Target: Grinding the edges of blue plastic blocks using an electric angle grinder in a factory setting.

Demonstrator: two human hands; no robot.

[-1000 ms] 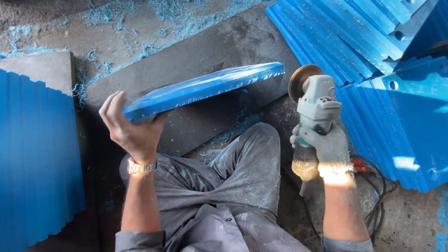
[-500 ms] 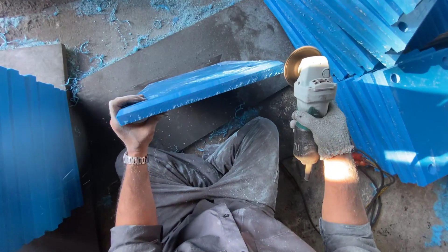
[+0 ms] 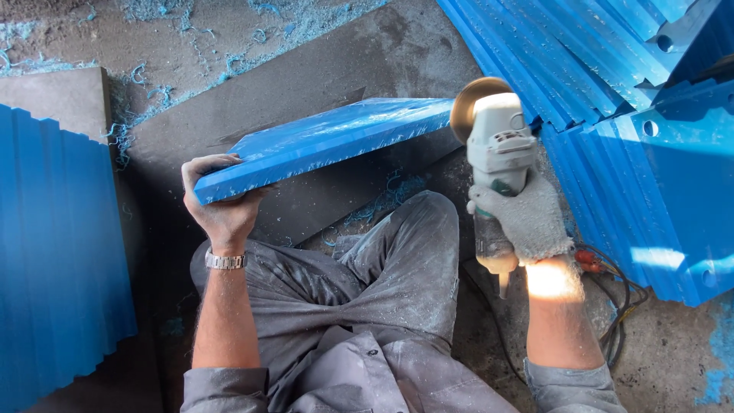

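Blue panel (image 3: pixel 329 141) gripped by left hand (image 3: pixel 222 210); gloved right hand (image 3: pixel 524 218) apparently presses grinder (image 3: pixel 497 149) against it.

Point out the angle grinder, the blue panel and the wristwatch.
angle grinder (image 3: pixel 501 145): head view, on its pale motor housing.
blue panel (image 3: pixel 336 138): head view, middle of its broad face.
wristwatch (image 3: pixel 225 261): head view, on the metal band.

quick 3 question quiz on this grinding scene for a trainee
1. True or false: the right hand wears a glove.
2. Which hand holds the blue panel? A left hand B right hand C neither
3. Fill in: the angle grinder has its disc at the panel's ____ end.

Key: 1 true. 2 A, gripping the panel's near left end. 3 right.
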